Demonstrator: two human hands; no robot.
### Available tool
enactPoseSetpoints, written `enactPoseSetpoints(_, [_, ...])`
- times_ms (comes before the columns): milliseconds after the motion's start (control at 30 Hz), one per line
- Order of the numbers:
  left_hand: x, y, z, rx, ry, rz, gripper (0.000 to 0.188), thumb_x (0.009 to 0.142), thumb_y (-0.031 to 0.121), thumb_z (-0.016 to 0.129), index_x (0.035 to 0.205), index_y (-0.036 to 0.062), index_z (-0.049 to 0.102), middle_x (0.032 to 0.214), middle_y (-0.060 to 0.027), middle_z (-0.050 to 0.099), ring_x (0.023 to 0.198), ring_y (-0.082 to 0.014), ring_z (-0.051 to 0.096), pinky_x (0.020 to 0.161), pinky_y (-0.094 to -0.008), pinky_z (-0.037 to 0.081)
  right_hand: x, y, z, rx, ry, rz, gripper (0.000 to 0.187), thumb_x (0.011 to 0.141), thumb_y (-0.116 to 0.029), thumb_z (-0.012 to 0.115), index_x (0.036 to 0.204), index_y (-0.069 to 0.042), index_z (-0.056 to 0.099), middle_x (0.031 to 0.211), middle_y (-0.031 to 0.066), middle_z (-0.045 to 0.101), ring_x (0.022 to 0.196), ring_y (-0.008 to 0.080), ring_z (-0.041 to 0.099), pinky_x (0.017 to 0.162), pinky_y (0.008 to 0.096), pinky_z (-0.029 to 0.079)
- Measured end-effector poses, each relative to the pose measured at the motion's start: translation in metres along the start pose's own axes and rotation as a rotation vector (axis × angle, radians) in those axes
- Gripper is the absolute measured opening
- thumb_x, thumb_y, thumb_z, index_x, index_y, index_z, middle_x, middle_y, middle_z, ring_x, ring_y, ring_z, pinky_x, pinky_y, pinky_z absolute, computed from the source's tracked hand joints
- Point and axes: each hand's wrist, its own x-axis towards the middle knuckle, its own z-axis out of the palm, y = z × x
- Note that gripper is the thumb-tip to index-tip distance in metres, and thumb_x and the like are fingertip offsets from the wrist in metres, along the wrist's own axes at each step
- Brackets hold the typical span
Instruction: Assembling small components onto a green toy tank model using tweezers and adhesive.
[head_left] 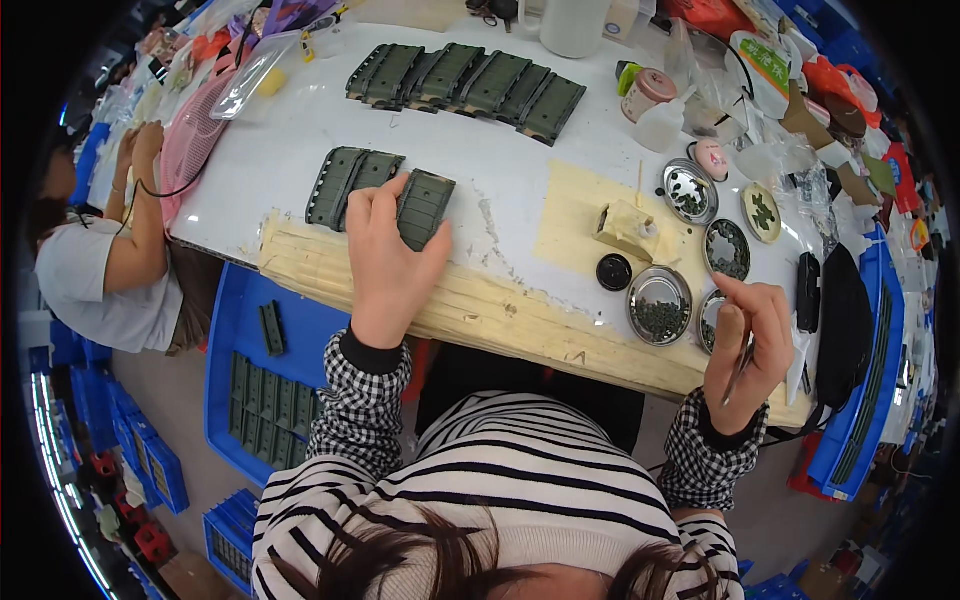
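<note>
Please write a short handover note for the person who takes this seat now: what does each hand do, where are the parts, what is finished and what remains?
Left hand: resting on the dark green ribbed panels at the near table edge, fingers on the rightmost one.
Right hand: raised over the small metal dishes, pinching a thin stick-like tool.
Parts: a row of the same green panels lies at the far side of the white table; more sit in the blue crate on the floor to the left.
Done or left: I cannot tell which panels are finished.
</note>
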Motion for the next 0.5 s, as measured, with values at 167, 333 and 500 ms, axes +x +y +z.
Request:
enactPoseSetpoints(167, [0.010,-0.007,-0.003,0.339,0.105,0.091,0.049,0.073,0.019,0.077,0.114,0.0003,0.059,0.102,-0.0128,0.057,0.098,-0.0307,0.049,0.087,-0.0393,0.041,-0.007,0.004,-0.009,0.038,0.036,0.016,0.045,0.095,-0.041,0.054,0.097,0.002,0.069,0.077,0.0070,0.054,0.065,0.0128,0.047,0.055,0.0241,0.034])
enactPoseSetpoints(333, [0.046,0.006,-0.005,0.223,0.128,0.324,0.031,0.081,0.022,0.073,0.105,0.0052,0.061,0.094,-0.0110,0.060,0.091,-0.0310,0.053,0.082,-0.0388,0.042,-0.015,0.001,-0.019,0.026,0.045,0.121,0.072,0.096,-0.061,0.034,0.096,0.002,0.069,0.074,0.0084,0.054,0.066,0.0150,0.049,0.056,0.0268,0.037])
enactPoseSetpoints(500, [0.142,0.004,0.053,0.369,0.018,0.447,0.033,0.086,0.037,0.067,0.078,0.0050,0.062,0.080,-0.0121,0.060,0.081,-0.0285,0.056,0.071,-0.0391,0.046,-0.017,-0.002,-0.010,0.055,0.084,0.128,0.101,0.088,-0.077,0.007,0.094,0.002,0.070,0.076,0.0100,0.055,0.062,0.0158,0.048,0.056,0.0287,0.037])
